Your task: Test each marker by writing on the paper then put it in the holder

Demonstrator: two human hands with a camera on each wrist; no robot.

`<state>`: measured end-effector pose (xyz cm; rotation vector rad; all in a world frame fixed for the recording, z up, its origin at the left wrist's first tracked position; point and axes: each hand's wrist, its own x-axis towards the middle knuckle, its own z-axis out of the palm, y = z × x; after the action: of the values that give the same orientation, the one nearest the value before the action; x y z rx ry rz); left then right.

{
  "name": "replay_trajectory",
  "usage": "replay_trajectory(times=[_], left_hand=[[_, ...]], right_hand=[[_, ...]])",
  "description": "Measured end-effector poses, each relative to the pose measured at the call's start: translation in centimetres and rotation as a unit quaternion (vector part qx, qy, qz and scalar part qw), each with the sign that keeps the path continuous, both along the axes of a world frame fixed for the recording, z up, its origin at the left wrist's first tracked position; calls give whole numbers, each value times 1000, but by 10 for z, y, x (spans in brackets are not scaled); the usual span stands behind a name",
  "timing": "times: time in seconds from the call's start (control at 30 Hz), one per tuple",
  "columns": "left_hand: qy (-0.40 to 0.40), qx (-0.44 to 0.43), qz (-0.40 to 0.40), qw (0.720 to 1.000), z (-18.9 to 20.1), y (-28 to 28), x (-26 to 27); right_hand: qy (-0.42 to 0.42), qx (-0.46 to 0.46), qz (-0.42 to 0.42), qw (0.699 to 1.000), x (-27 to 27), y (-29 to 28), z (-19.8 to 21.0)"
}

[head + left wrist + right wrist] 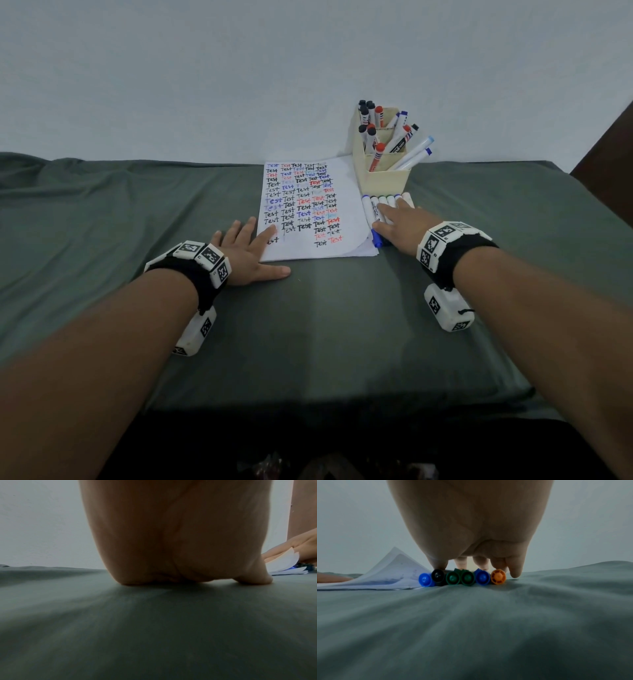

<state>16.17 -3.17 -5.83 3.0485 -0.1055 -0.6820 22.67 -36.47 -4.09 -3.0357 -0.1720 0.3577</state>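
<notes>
A white paper covered in rows of "Test" lies on the green cloth. My left hand lies flat with straight fingers, its fingertips on the paper's left edge. Right of the paper, several white markers lie side by side. My right hand rests flat on top of them. The right wrist view shows their caps end on: blue, black, green, blue and orange, under my fingers. A cream holder behind them holds several markers.
A pale wall rises right behind the cloth-covered surface. The paper's near right corner curls upward. A dark brown edge shows at the far right. The cloth drops off at its front edge near me.
</notes>
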Motion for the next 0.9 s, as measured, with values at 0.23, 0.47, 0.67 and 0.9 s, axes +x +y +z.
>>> replay_trajectory(times=[0.23,0.47,0.67,0.9], left_hand=[[-1,-11,6,1000,2,-1,-3],[0,-9,5,1000,6,-3,-5],[4,-8,2,1000,6,-3,-4],[1,-13,6,1000,8,-5,-7]], right_hand=[[-55,-7,30,998,-15,9,16],[-42,-20,89,995,-21,27,17],[-2,-90,78,993,-9,27,3],[-3,-110,76,991,-5,25,-5]])
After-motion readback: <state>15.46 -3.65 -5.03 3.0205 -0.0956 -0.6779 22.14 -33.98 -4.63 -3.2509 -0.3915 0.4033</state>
